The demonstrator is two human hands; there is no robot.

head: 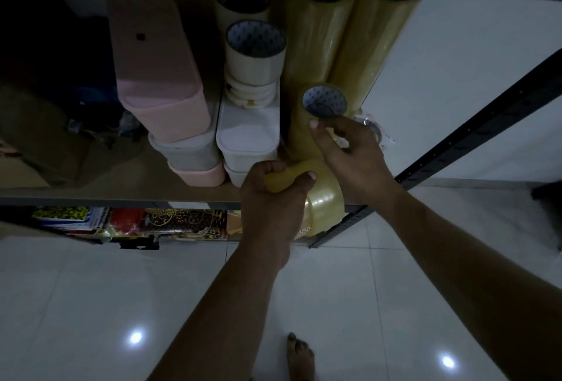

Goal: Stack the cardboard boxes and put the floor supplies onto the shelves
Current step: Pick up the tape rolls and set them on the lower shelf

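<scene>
Dimly lit, the room shows a glossy white tiled floor (91, 304) carrying two bright spots of reflected light, and a plain white wall (471, 76) behind the rack. The shelf board (121, 181) is brownish with a dark metal rail along its front, and a perforated dark post (456, 134) slants down past its right corner.

At that front right corner the left hand (273, 198) grips a tape sleeve (322, 195), a yellowish pack of rolls lying on its side with fingers and thumb curled over its upper end. The pack sits at the board's front edge; whether it rests on the board I cannot tell.

Just behind it the right hand (352, 155) has its thumb against a short tape stack (324, 100) standing upright on the board, just under its open core. The other fingers curl out of sight, so I cannot tell whether that hand holds anything. Crinkled clear wrap (375, 132) lies just beyond the hand.

Two tall yellow sleeves (319, 30) stand at the back, touching each other. To their left are white tape rolls (255, 55), some stacked on a white bin (246, 134). Further left, pink bins (161, 76) and a grey bin (188, 149) are stacked together. The far left of the shelf is too dark to read.

Below, a lower shelf holds colourful packets (182, 222). A bare foot (299, 356) stands on the tiles.
</scene>
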